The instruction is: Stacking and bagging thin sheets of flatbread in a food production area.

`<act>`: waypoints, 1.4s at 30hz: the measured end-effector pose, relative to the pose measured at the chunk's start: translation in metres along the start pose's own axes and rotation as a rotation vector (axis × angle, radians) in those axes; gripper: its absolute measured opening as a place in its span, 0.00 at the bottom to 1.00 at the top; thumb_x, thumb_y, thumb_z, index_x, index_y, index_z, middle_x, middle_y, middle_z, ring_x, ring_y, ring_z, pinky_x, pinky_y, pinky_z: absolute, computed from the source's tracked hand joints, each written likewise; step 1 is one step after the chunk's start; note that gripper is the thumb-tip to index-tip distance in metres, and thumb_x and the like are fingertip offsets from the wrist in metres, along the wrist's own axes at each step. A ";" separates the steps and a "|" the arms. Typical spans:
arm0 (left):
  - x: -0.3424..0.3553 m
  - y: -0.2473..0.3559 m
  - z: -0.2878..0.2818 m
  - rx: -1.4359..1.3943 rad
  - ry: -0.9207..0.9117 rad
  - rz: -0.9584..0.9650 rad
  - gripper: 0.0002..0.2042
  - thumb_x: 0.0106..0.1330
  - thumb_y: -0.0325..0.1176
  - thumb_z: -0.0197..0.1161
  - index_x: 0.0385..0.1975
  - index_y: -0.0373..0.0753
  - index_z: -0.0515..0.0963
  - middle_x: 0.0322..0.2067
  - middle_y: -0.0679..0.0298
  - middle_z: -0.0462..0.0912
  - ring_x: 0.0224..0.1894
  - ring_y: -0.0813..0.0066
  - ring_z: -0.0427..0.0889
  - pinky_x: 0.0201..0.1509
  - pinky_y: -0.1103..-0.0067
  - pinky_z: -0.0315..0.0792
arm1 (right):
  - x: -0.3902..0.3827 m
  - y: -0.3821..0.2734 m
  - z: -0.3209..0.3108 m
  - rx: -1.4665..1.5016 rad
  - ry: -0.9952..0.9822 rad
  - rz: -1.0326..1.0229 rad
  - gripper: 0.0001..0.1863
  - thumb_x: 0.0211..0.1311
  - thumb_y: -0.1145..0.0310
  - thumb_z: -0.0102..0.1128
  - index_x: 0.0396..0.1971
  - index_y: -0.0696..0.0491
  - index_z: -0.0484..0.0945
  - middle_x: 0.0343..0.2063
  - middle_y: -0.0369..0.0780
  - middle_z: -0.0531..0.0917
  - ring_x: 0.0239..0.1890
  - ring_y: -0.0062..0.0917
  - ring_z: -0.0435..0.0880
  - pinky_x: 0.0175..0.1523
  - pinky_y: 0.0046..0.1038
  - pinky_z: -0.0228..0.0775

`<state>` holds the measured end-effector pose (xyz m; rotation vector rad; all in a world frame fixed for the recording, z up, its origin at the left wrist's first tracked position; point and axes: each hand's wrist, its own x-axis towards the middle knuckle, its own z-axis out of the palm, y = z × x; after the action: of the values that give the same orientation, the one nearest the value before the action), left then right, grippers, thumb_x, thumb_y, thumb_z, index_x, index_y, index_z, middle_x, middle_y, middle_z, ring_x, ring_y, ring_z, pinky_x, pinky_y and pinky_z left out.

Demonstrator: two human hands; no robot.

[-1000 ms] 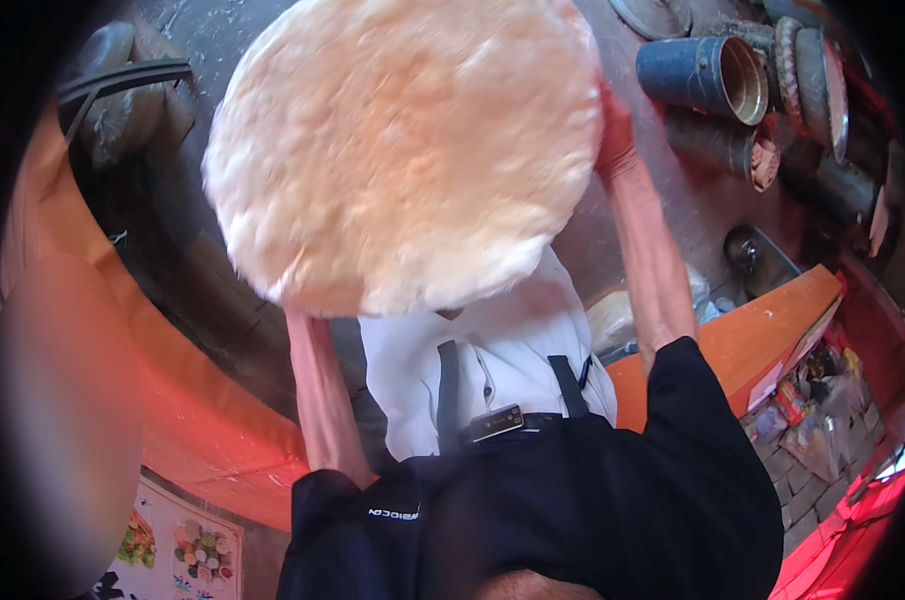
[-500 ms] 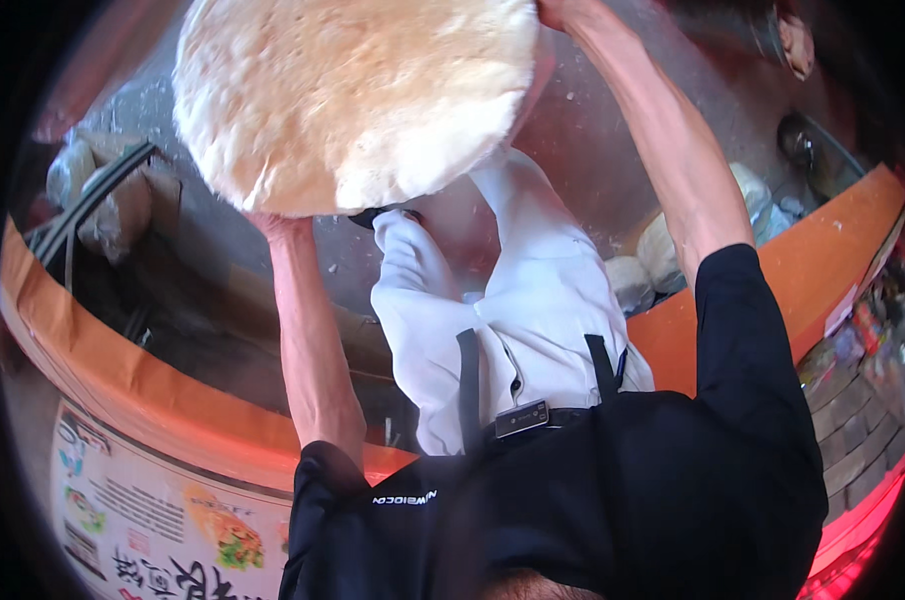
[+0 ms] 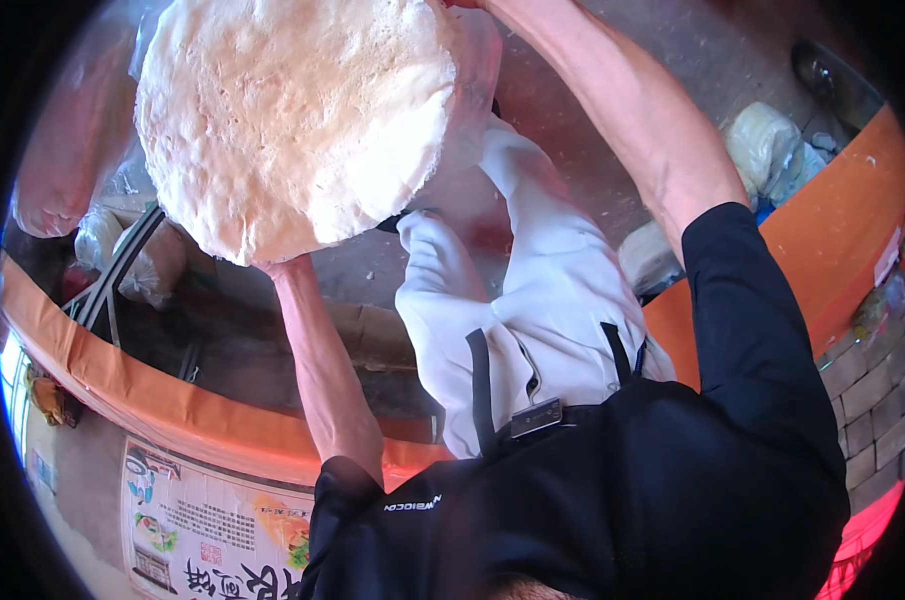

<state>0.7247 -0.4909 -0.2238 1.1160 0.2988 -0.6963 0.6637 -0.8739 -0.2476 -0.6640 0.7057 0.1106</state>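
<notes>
We see the round bread (image 3: pixel 293 125) at eleven o'clock, left hand (image 3: pixel 287 267) touching its six o'clock edge, right hand (image 3: pixel 470 4) near its two o'clock; whether hidden fingers pinch it, we cannot tell

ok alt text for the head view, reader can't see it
A large, round, pale golden flatbread is held at its lower rim by someone's bare left hand, with their right hand, mostly cropped, at its upper right. They wear a black short-sleeved top and white trousers, beside an orange ledge.
</notes>
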 end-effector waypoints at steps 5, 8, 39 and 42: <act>0.008 -0.010 -0.007 -0.109 -0.053 -0.025 0.37 0.63 0.57 0.57 0.69 0.45 0.59 0.66 0.57 0.64 0.68 0.52 0.63 0.70 0.54 0.61 | 0.026 0.025 -0.035 0.124 -0.126 -0.125 0.29 0.68 0.49 0.45 0.57 0.55 0.75 0.56 0.44 0.79 0.56 0.32 0.76 0.65 0.33 0.61; 0.011 -0.016 -0.001 -0.144 -0.125 -0.050 0.37 0.63 0.57 0.58 0.69 0.46 0.59 0.66 0.57 0.65 0.68 0.52 0.63 0.70 0.54 0.61 | 0.018 0.025 -0.043 -0.009 -0.176 -0.182 0.29 0.67 0.46 0.45 0.53 0.54 0.78 0.52 0.43 0.82 0.51 0.33 0.79 0.60 0.35 0.66; 0.064 -0.004 0.001 0.146 -0.147 -0.104 0.34 0.69 0.57 0.46 0.70 0.44 0.57 0.69 0.56 0.61 0.68 0.50 0.63 0.69 0.52 0.61 | 0.014 0.130 -0.147 -0.666 0.643 -0.299 0.24 0.68 0.53 0.53 0.51 0.58 0.77 0.44 0.44 0.81 0.45 0.31 0.79 0.50 0.35 0.71; 0.051 0.050 -0.047 0.171 -0.035 -0.021 0.32 0.70 0.55 0.46 0.69 0.43 0.58 0.68 0.55 0.62 0.67 0.51 0.64 0.69 0.53 0.62 | 0.008 0.125 -0.033 0.153 0.509 -0.213 0.23 0.70 0.55 0.51 0.52 0.60 0.76 0.45 0.41 0.81 0.47 0.28 0.79 0.52 0.31 0.72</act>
<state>0.8009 -0.4544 -0.2356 1.2630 0.2244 -0.7706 0.6123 -0.7951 -0.3371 -0.6202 1.1135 -0.3175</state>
